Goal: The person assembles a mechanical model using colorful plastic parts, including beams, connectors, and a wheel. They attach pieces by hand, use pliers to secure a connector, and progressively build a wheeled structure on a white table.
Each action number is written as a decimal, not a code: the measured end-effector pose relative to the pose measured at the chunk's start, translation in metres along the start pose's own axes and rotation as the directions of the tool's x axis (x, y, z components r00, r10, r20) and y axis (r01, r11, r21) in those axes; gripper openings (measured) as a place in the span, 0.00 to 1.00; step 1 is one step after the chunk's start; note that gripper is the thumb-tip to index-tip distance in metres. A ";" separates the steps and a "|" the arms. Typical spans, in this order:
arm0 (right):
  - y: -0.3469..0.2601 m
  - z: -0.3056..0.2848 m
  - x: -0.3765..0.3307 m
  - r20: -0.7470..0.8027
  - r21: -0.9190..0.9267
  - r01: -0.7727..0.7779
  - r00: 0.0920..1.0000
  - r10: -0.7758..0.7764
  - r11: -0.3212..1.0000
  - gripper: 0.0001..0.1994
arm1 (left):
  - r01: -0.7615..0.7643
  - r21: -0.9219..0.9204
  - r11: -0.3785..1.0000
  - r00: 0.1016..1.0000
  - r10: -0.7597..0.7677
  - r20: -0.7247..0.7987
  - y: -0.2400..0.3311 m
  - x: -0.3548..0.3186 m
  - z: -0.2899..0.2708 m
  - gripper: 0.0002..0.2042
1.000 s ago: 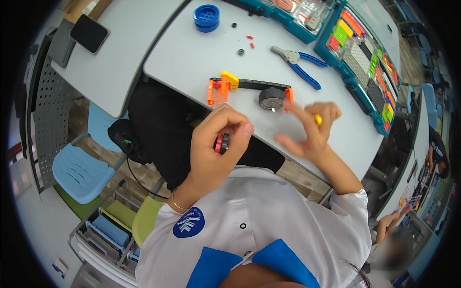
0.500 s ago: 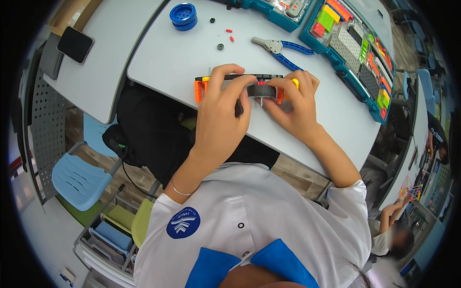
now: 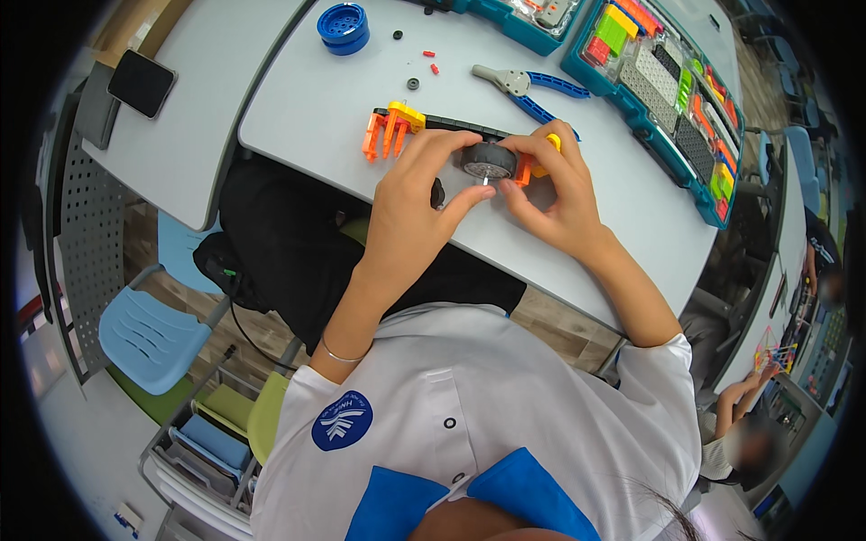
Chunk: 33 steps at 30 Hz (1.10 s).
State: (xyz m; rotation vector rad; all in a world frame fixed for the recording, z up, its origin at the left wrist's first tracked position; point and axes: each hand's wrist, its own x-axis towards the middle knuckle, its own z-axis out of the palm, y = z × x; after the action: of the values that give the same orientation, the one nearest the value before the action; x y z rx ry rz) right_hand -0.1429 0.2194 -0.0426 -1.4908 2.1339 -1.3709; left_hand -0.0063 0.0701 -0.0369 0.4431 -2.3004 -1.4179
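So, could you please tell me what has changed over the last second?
Both hands came down from above the table edge onto the black and orange assembly; the left hand and right hand now pinch its black wheel. The pliers and blue spool stayed put.

Dark-screened black phone [image 3: 142, 83] on the table's far left; round blue-and-white badge [image 3: 342, 421] on the white shirt.
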 end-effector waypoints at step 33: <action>-0.002 -0.002 0.000 0.083 0.200 -0.162 0.986 0.148 0.966 0.12 | 0.298 -0.369 0.880 0.951 -0.238 0.199 0.004 -0.004 -0.003 0.20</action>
State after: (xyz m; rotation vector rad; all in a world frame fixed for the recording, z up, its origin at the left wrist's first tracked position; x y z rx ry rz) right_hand -0.1422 0.2205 -0.0401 -1.2466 1.9533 -1.4150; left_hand -0.0017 0.0712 -0.0328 0.5613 -2.0361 -2.0639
